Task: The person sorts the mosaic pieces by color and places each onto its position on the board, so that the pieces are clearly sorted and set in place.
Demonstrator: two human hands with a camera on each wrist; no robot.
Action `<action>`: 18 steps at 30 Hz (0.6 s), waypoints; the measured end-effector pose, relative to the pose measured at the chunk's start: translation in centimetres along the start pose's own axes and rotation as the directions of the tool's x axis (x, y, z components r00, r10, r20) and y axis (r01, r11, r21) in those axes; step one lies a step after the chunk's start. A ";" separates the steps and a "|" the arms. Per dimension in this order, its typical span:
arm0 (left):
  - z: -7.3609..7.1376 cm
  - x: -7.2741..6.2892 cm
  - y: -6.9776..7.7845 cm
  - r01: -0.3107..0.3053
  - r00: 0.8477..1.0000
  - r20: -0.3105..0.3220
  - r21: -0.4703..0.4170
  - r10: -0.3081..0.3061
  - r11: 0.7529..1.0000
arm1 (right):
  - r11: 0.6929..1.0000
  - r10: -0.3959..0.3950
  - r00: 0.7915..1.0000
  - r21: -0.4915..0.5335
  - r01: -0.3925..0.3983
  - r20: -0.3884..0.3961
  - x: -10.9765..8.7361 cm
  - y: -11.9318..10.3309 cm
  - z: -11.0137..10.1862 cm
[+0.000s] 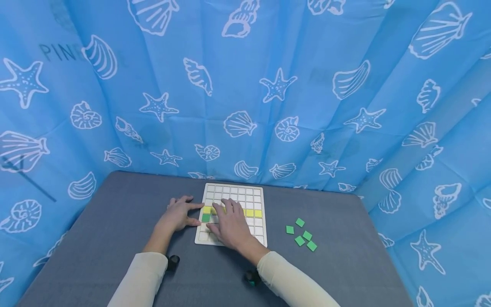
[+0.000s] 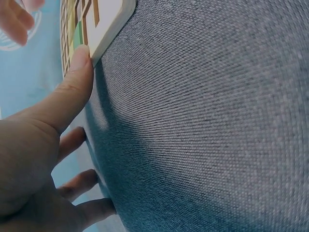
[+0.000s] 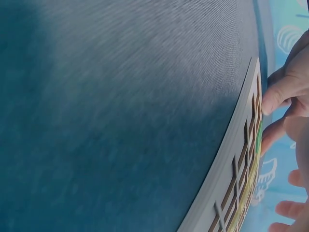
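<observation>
A white grid board (image 1: 235, 190) lies on the table, with a row of yellow tiles (image 1: 249, 212) across its middle. One green tile (image 1: 206, 218) sits in the leftmost column, directly below the yellow row. My left hand (image 1: 177, 214) touches the board's left edge with thumb and index finger extended; its other fingertips rest on the table in the left wrist view. Over the board's middle is my right hand (image 1: 232, 226), fingers loosely spread, covering part of the yellow row and the squares below. No tile shows between its fingers.
Several loose green tiles (image 1: 300, 241) lie on the grey tabletop (image 1: 345, 256) to the right of the board. A blue curtain (image 1: 245, 85) with white shells and starfish hangs behind and around the table. Black wrist cameras (image 1: 174, 262) sit under both wrists.
</observation>
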State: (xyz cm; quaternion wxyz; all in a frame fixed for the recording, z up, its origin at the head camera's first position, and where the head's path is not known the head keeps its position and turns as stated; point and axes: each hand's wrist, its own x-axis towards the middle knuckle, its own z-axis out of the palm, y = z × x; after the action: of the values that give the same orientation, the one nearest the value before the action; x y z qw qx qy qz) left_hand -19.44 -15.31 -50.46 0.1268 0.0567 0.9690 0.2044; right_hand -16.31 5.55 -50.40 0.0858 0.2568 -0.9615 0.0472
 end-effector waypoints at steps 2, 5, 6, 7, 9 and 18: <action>0.0 -0.1 -0.1 0.002 1.000 0.000 -0.001 -0.002 1.000 | 1.000 0.018 0.999 0.010 -0.018 0.033 -0.1 0.3 0.0; 0.1 -0.2 -0.1 0.001 1.000 0.000 -0.002 -0.001 1.000 | 0.999 0.045 0.996 0.015 -0.047 0.080 -0.4 0.8 0.0; 0.1 -0.2 -0.1 0.000 1.000 0.001 -0.002 0.000 1.000 | 0.999 0.052 0.994 0.013 -0.053 0.095 -0.4 1.0 0.0; 0.1 -0.1 -0.1 0.001 1.000 0.003 -0.004 -0.001 1.000 | 0.998 0.056 0.993 0.012 -0.058 0.106 -0.5 1.1 0.0; 0.1 -0.1 -0.1 0.000 1.000 0.006 -0.003 0.000 1.000 | 0.998 0.058 0.991 0.007 -0.059 0.117 -0.7 1.5 0.1; 0.0 0.0 -0.1 0.011 1.000 0.012 -0.009 -0.011 1.000 | 0.996 0.086 0.987 0.027 -0.090 0.139 -1.8 3.1 -0.1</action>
State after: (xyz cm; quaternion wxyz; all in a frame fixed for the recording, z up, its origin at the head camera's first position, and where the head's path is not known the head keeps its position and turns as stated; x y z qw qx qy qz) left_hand -19.45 -15.40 -50.49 0.1341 0.0519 0.9675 0.2080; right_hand -16.30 9.12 -50.81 0.0127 0.2181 -0.9746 0.0490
